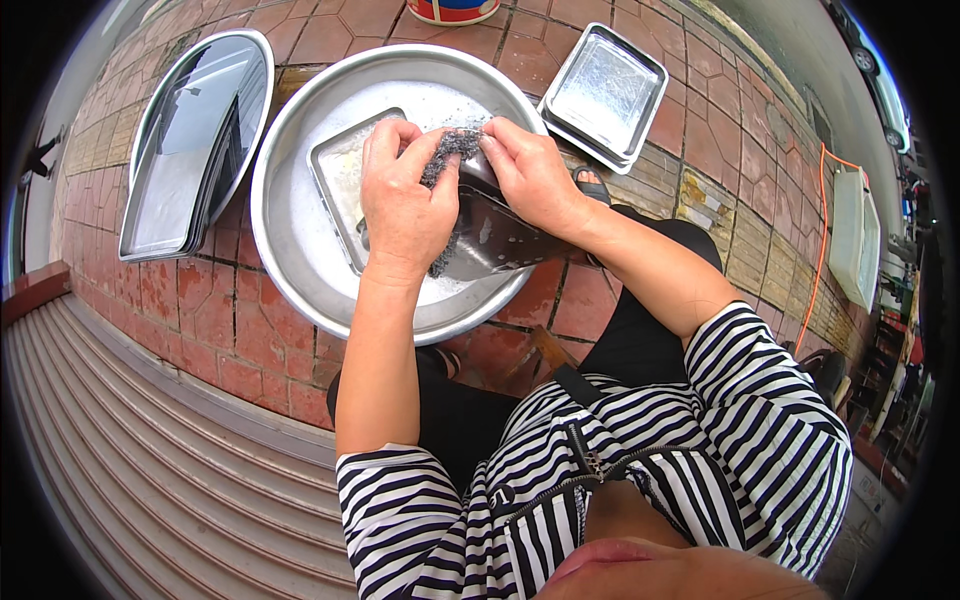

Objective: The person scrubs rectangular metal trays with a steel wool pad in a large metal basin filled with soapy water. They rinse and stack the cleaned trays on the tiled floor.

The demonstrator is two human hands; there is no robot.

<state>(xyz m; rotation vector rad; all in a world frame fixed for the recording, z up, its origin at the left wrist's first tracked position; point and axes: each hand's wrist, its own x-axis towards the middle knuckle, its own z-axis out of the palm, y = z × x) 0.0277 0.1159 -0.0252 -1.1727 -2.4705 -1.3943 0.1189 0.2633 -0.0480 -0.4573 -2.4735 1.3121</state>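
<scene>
My left hand point(409, 199) grips a dark steel-wool scourer point(450, 142), pressed against the edge of a dark metal tray point(502, 236). On the other side, my right hand point(532, 169) pinches the rim of that tray, with its fingertips right beside the scourer. The tray is tilted over a large round metal basin point(289, 277), and part of it is hidden by my hands. Inside the basin lies a shallow rectangular tray point(337, 169) in whitish, sudsy water. More dark scouring material shows below my left hand.
To the left, a round metal basin point(268, 64) holds water and a leaning stack of trays point(161, 217). Stacked metal trays point(607, 90) lie on the tiles at right. A colourful bucket point(454, 9) stands beyond. Farther right are an orange hose point(819, 232) and a whitish tub point(851, 240).
</scene>
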